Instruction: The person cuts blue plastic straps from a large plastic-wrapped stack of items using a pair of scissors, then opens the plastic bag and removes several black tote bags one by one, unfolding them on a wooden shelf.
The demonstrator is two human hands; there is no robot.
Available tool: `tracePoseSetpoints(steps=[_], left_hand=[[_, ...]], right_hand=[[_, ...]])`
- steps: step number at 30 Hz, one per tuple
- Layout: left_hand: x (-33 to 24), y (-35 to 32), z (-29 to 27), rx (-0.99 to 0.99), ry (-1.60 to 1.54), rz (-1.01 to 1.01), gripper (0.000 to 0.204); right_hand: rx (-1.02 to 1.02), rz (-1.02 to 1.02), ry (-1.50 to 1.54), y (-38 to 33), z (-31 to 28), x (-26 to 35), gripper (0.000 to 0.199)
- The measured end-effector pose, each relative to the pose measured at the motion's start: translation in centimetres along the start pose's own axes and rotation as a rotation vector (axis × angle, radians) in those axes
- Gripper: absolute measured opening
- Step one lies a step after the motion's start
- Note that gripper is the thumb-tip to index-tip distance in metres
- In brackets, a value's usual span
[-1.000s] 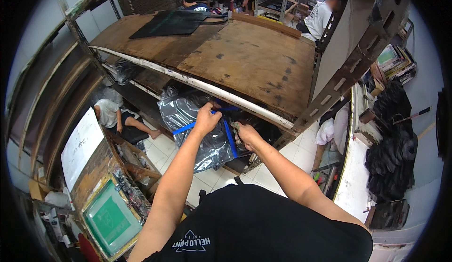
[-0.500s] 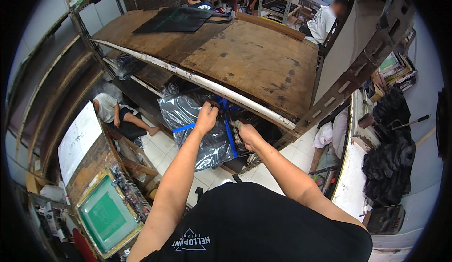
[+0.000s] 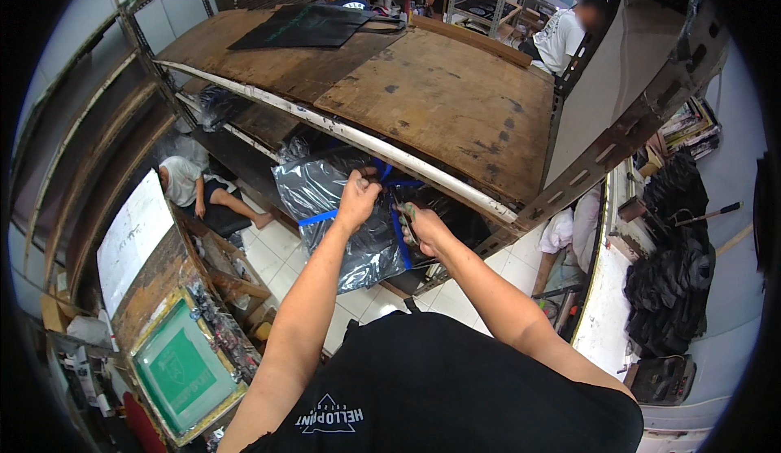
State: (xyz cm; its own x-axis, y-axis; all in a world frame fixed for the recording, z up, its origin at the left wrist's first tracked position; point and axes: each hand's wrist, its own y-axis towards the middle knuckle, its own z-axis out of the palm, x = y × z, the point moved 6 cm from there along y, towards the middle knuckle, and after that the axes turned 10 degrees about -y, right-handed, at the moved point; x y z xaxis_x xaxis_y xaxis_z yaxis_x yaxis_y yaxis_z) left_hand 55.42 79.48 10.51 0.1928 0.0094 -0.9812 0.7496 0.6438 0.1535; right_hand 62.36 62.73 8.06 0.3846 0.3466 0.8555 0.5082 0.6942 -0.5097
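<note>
A bundle of black goods in shiny clear plastic wrap [image 3: 313, 180] sticks out from the lower shelf of the rack in front of me. Blue strapping [image 3: 319, 218] crosses it, with several loose-looking strands near its far end. My left hand [image 3: 356, 202] is closed over the bundle, fingers pinched at the blue strapping. Just to its right, my right hand [image 3: 425, 232] is curled round a small, dark tool-like thing beside the strap, mostly hidden by the fingers. The two hands are apart.
A wooden shelf board [image 3: 455, 103] with a white front edge hangs over the bundle, a black bag [image 3: 301, 26] lying on it. A green screen-printing frame [image 3: 183, 372] is at lower left. People sit around the rack. Black goods are piled [image 3: 671, 290] at right.
My right hand has turned slightly and shifted a little closer to my left hand at the strapping. My left hand has moved a little. The bundle stays in place.
</note>
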Motion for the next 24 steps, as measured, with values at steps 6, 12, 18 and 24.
tracePoseSetpoints(steps=[6, 12, 18, 24], left_hand=[[0.0, -0.6, 0.1, 0.029, -0.046, 0.183, 0.03], [-0.3, -1.9, 0.9, 0.036, 0.546, 0.093, 0.031], [0.6, -1.7, 0.6, 0.106, 0.317, 0.144, 0.03], [0.7, -2.0, 0.8, 0.04, 0.376, 0.187, 0.024]], right_hand=[[0.076, -0.01, 0.084, 0.2, 1.3, 1.0, 0.035], [0.032, -0.018, 0.055, 0.3, 1.5, 1.0, 0.036], [0.012, -0.023, -0.026, 0.2, 1.6, 1.6, 0.035], [-0.029, -0.043, -0.127, 0.3, 1.2, 1.4, 0.035]])
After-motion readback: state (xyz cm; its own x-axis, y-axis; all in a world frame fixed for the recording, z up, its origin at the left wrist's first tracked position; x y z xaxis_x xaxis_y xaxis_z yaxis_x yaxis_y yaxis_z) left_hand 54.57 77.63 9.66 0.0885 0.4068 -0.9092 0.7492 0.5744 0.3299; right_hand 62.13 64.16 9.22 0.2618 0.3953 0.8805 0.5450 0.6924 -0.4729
